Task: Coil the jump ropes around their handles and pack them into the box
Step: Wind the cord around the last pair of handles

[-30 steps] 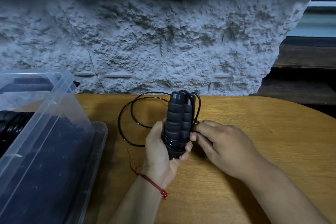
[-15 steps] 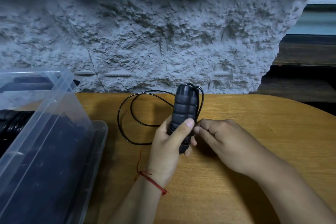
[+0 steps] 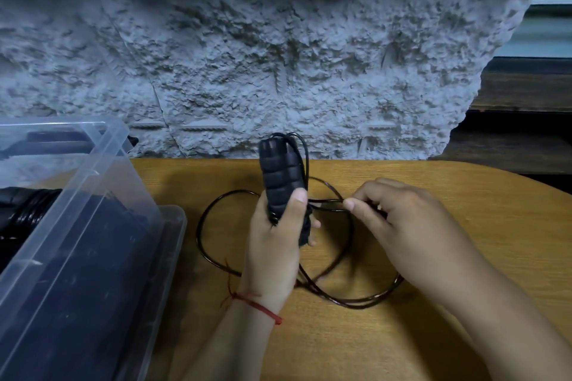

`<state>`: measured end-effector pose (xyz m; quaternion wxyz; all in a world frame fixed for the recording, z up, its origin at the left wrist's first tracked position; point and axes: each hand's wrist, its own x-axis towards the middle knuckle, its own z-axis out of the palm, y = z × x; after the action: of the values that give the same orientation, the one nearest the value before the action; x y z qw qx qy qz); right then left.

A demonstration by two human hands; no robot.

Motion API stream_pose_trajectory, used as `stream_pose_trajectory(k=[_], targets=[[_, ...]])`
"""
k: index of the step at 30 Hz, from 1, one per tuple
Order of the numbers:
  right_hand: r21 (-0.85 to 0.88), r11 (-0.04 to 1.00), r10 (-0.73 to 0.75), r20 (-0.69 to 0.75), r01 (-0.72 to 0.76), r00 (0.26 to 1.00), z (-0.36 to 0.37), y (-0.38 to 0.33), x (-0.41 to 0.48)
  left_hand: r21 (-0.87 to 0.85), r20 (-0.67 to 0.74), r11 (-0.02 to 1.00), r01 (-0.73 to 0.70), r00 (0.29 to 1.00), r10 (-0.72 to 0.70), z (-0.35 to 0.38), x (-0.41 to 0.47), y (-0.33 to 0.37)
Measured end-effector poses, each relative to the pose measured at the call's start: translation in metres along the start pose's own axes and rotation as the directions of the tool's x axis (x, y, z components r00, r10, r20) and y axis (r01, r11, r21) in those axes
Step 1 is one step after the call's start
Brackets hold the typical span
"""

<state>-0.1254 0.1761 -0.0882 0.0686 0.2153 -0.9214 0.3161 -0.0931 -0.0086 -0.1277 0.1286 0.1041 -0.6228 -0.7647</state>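
My left hand (image 3: 275,244) grips the two black ribbed handles (image 3: 280,178) of a jump rope, held upright over the wooden table (image 3: 433,257). The thin black rope (image 3: 356,300) lies in loose loops on the table around and below my hands. To the right of the handles, my right hand (image 3: 399,216) pinches a strand of the rope. A clear plastic box (image 3: 93,226) stands at the left, and a coiled black jump rope (image 3: 24,210) lies inside it.
A rough grey stone wall (image 3: 278,71) rises right behind the table's far edge. The box lid (image 3: 167,257) lies under the box, jutting out to its right. The table's curved right edge falls off toward dark wooden steps (image 3: 520,139).
My right hand has pulled away to the right with a strand. The rope's loops now spread wider over the table below and to the right of the handles.
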Motion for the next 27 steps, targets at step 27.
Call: stream_pose_trajectory(k=[27], targets=[[0.349,0.903,0.067,0.461,-0.25,0.885,-0.022,-0.034,-0.01,0.724,-0.211,0.689,-0.005,0.95,0.229,-0.011,0.005,-0.005]])
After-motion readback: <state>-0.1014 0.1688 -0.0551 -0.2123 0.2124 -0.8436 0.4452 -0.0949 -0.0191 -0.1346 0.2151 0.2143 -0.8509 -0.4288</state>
